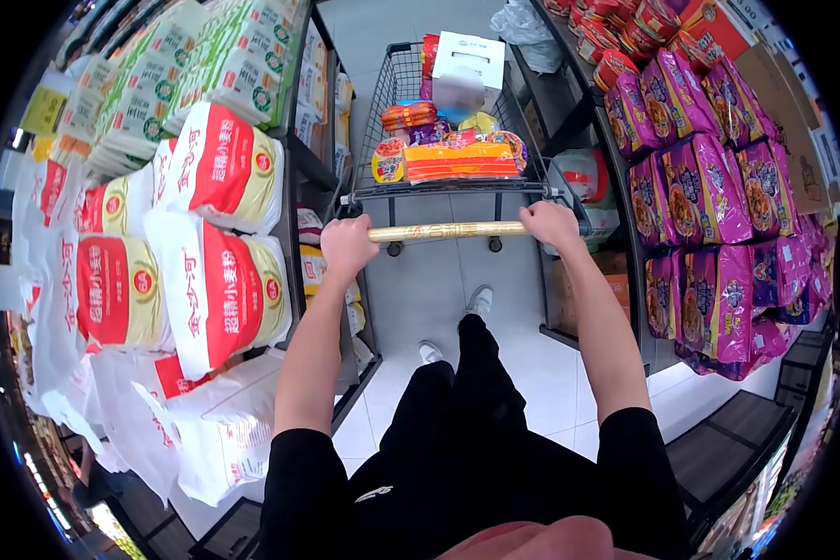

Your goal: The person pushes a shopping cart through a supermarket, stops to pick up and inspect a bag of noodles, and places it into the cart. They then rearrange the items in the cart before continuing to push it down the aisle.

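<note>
My left hand (348,245) is wrapped round the left end of the yellow cart handle (448,231), and my right hand (550,226) grips its right end. Ahead of the handle is the black wire shopping cart (389,84). Inside it lie an orange and yellow packet (462,161), a round instant noodle tub (388,161), red-orange packs (409,116) and a white box (471,58) standing towards the front. A blurred patch covers part of the box's lower side.
On the left, a display holds red and white flour bags (224,289) and green and white packs (243,61). Purple noodle packs (705,187) are stacked on the right, with red tubs (616,67) beyond. Grey tiled floor (523,308) lies between the displays.
</note>
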A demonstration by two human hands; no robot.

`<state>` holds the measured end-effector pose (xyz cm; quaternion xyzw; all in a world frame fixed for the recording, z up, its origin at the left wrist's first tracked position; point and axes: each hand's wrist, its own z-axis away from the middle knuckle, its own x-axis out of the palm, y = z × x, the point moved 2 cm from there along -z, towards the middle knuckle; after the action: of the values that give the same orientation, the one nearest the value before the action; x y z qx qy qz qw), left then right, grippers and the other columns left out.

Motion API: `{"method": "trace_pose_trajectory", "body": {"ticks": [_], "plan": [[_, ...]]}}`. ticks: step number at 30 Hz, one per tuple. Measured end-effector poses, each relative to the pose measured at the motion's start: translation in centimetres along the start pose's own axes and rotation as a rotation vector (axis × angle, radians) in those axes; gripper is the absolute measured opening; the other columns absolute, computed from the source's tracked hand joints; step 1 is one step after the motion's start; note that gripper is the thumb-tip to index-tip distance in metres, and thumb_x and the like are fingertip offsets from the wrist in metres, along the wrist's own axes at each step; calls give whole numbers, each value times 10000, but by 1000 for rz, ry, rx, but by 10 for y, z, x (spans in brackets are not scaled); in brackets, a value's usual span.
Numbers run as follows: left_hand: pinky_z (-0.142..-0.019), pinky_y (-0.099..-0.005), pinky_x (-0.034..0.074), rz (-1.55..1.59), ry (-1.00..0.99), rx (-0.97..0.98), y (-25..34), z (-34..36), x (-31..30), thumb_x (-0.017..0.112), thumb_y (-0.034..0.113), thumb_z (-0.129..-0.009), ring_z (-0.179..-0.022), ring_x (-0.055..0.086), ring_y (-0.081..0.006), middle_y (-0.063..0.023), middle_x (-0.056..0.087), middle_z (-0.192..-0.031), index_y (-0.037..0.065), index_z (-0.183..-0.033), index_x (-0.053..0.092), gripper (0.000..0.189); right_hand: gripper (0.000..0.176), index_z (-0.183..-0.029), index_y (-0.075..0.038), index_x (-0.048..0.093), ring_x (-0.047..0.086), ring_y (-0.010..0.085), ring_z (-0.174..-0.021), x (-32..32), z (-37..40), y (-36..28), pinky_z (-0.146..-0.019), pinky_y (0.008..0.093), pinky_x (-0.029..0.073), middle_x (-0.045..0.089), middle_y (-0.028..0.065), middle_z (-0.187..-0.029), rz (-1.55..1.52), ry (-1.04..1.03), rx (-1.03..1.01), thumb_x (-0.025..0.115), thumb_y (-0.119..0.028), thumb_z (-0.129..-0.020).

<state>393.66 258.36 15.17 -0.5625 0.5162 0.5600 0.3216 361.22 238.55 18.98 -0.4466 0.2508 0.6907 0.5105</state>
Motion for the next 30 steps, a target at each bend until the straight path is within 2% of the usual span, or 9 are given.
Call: {"method": "trace_pose_trajectory", "body": {"ticks": [3, 16, 27, 30], "plan": [[-598, -377, 477, 1, 84, 44, 4, 27, -10, 732, 198, -612, -590, 625, -249, -56, 617, -599, 137, -681, 645, 126, 514, -1026, -84, 748, 671, 364, -1021, 11, 22, -1, -938, 452, 505, 714, 190, -1052, 5, -32, 11, 418, -462, -914], [-581, -386, 439, 65, 246, 50, 26, 133, -23, 709, 142, -603, -557, 585, -260, -59, 585, -585, 135, -645, 593, 123, 512, -1118, -84, 725, 635, 345, -1126, 47, 96, 7, -988, 429, 476, 686, 176, -1176, 30, -191, 48, 422, -438, -907], [-583, -395, 432, 23, 255, -26, 82, 233, -33, 711, 120, -606, -575, 578, -271, -65, 583, -589, 133, -643, 607, 111, 522, -1089, -59, 729, 647, 341, -1106, 78, 182, 42, -976, 430, 485, 694, 175, -1157, 42, -111, -12, 404, -432, -923], [-578, -404, 428, 15, 256, -29, 101, 267, -37, 710, 119, -611, -572, 576, -278, -72, 588, -592, 132, -638, 612, 102, 493, -1074, -64, 735, 654, 345, -1092, 93, 209, 56, -969, 433, 491, 695, 186, -1146, 14, -82, -5, 440, -418, -900]]}}
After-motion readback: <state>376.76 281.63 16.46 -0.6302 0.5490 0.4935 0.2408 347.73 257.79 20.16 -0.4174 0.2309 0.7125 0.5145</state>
